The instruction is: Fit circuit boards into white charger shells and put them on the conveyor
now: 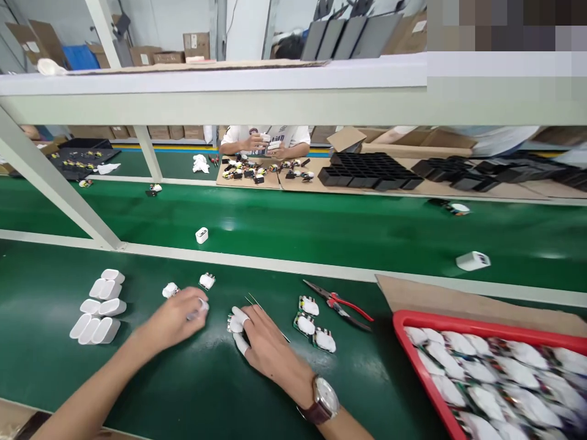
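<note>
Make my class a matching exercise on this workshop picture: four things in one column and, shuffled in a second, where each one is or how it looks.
Column 1
1. Pliers
2. Watch
3. White cases
4. Tray

Column 2
A. Grouped on the table, to the left of the person's left hand
B. Red-rimmed and holding many white-topped pieces
C. Lying on the table, with one red and one black handle
D. Worn just behind the person's right hand

Right pairs: 1-C, 2-D, 3-A, 4-B
</note>
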Demonstrator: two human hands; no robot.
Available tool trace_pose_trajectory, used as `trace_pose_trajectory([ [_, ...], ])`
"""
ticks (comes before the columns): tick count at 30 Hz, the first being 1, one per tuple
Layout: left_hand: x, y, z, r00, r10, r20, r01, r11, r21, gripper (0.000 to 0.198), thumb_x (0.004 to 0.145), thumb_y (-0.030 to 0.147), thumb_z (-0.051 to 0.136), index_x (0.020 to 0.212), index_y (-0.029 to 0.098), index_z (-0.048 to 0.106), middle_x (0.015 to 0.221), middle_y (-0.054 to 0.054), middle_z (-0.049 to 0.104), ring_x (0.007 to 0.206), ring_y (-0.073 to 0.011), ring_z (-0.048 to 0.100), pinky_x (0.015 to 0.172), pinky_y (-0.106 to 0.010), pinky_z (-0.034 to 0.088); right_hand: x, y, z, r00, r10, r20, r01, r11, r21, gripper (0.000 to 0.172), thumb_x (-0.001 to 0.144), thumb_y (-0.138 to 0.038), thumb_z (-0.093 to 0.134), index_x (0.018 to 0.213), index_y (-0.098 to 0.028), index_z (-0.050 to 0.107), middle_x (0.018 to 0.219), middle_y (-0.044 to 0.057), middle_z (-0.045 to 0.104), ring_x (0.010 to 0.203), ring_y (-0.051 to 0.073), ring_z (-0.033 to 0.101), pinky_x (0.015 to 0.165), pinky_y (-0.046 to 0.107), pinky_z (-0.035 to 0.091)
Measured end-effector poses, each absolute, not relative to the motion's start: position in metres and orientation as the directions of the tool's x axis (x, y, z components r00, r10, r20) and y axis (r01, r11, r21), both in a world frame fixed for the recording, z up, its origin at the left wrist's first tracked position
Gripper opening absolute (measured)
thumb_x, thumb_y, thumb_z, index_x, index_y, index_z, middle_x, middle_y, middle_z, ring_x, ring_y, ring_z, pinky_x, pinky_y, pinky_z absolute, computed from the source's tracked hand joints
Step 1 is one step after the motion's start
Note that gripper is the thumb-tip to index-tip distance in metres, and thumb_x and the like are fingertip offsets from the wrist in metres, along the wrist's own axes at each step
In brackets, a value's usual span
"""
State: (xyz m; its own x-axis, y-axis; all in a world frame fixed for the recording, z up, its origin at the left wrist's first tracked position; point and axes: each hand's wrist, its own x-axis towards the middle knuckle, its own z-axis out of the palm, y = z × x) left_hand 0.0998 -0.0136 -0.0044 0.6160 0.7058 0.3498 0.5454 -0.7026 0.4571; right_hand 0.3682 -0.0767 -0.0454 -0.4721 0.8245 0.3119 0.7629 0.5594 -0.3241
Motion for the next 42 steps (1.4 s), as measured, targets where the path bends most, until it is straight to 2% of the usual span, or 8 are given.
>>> trace_pose_trajectory([
  [2,0.131,-0.021,-0.022,0.665,0.647,0.373,0.498,-0.756,0.425,0.015,0.102,0.024,0.059,0.087,0.022,0.061,0.101,-0.008,0.073,0.091,-0.0215,0.073,0.081,-0.033,0.060,0.373,-0.086,-0.050,-0.440,0.836,0.328,0.771,0.539,-0.340,0.022,0.097,-0.008,0.056,0.115,-0.020,0.062,0.122,0.012,0.062,0.112,0.028,0.062,0.099,0.049,0.059],
  [5,0.144,-0.025,-0.041,0.637,0.669,0.382,0.502,-0.737,0.453,0.031,0.093,0.045,0.077,0.087,0.022,0.058,0.098,-0.007,0.070,0.085,-0.0238,0.071,0.076,-0.036,0.060,0.380,-0.095,-0.060,-0.408,0.838,0.363,0.758,0.532,-0.376,0.034,0.096,-0.006,0.057,0.127,-0.020,0.060,0.127,0.013,0.063,0.114,0.028,0.063,0.098,0.049,0.060],
  [9,0.121,-0.026,-0.040,0.598,0.779,0.189,0.513,-0.553,0.656,0.062,0.071,0.055,0.094,0.113,0.023,0.059,0.127,-0.010,0.066,0.106,-0.0286,0.071,0.086,-0.040,0.061,0.381,-0.099,-0.067,-0.318,0.843,0.434,0.725,0.511,-0.461,0.046,0.099,-0.010,0.058,0.143,-0.020,0.049,0.120,0.012,0.066,0.107,0.027,0.065,0.092,0.047,0.062],
  [13,0.107,-0.028,-0.037,0.624,0.782,0.003,0.540,-0.433,0.722,0.074,0.085,0.037,0.086,0.147,0.030,0.047,0.148,-0.011,0.056,0.134,-0.0327,0.060,0.108,-0.047,0.055,0.375,-0.095,-0.054,-0.230,0.831,0.507,0.667,0.514,-0.539,0.043,0.099,-0.013,0.061,0.141,-0.022,0.051,0.119,0.012,0.065,0.106,0.026,0.065,0.089,0.045,0.062],
  [18,0.119,-0.031,-0.050,0.640,0.765,0.068,0.495,-0.478,0.725,0.057,0.098,0.024,0.069,0.149,0.030,0.045,0.142,-0.009,0.061,0.129,-0.0275,0.062,0.110,-0.044,0.055,0.365,-0.093,-0.032,-0.295,0.805,0.515,0.634,0.568,-0.525,0.047,0.098,-0.009,0.060,0.141,-0.024,0.051,0.121,0.012,0.063,0.109,0.027,0.062,0.090,0.047,0.061],
  [22,0.124,-0.036,-0.056,0.664,0.733,0.150,0.469,-0.564,0.680,0.064,0.100,0.020,0.064,0.157,0.029,0.036,0.139,-0.011,0.060,0.128,-0.0271,0.061,0.109,-0.044,0.055,0.361,-0.094,-0.031,-0.363,0.779,0.512,0.671,0.600,-0.437,0.046,0.097,-0.008,0.060,0.141,-0.022,0.053,0.126,0.014,0.063,0.112,0.030,0.061,0.092,0.049,0.060],
  [31,0.123,-0.038,-0.055,0.668,0.728,0.154,0.456,-0.564,0.689,0.075,0.100,0.023,0.066,0.164,0.030,0.026,0.142,-0.012,0.058,0.130,-0.0283,0.060,0.110,-0.047,0.056,0.360,-0.092,-0.020,-0.446,0.763,0.468,0.706,0.621,-0.340,0.031,0.099,-0.007,0.053,0.129,-0.013,0.056,0.126,0.018,0.063,0.113,0.031,0.059,0.090,0.049,0.061],
  [42,0.125,-0.039,-0.059,0.671,0.713,0.204,0.434,-0.600,0.672,0.073,0.104,0.028,0.062,0.164,0.031,0.022,0.138,-0.013,0.061,0.126,-0.0299,0.063,0.104,-0.049,0.058,0.357,-0.091,-0.019,-0.495,0.776,0.391,0.718,0.619,-0.320,0.020,0.094,-0.004,0.055,0.110,-0.016,0.060,0.124,0.017,0.060,0.111,0.033,0.057,0.085,0.049,0.061],
])
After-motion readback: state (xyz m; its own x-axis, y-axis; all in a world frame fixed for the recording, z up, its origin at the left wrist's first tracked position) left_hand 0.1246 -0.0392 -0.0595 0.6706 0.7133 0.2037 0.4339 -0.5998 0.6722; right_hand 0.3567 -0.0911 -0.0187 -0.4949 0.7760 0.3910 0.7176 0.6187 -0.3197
